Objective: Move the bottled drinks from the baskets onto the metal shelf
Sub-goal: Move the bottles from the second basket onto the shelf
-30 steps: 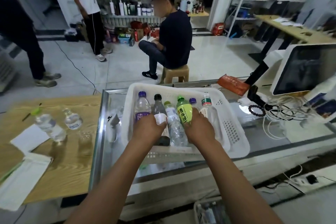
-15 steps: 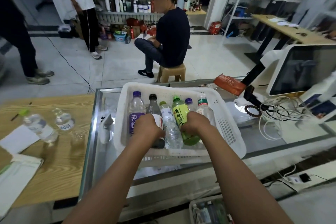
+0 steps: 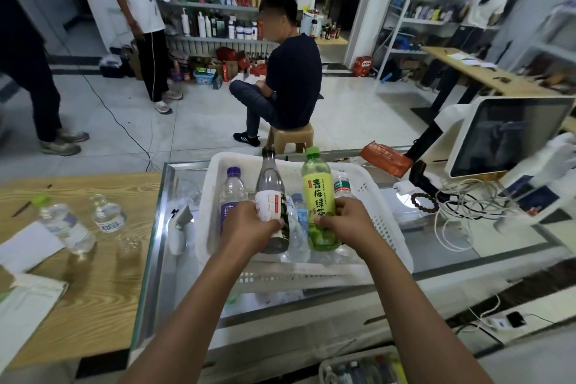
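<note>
A white plastic basket (image 3: 391,221) stands on a glass counter (image 3: 467,256). My left hand (image 3: 249,229) grips a dark, black-capped bottle with a white label (image 3: 270,193), lifted above the basket. My right hand (image 3: 350,221) grips a green tea bottle with a yellow-green label (image 3: 318,193), also raised. Left in the basket are a purple-capped water bottle (image 3: 232,193), a blue-labelled clear bottle (image 3: 299,212) and a green-labelled clear bottle (image 3: 342,187). The metal shelf is not clearly in view.
Two water bottles (image 3: 67,227) and papers lie on a wooden table (image 3: 93,290) at left. A screen (image 3: 508,137), cables and a bead bracelet (image 3: 424,201) sit on the counter at right. Another basket of bottles (image 3: 358,368) is below. A person sits on a stool (image 3: 291,135) beyond.
Both hands have closed on their bottles and lifted them up out of the basket; the dark bottle and green tea bottle now stand well above the others.
</note>
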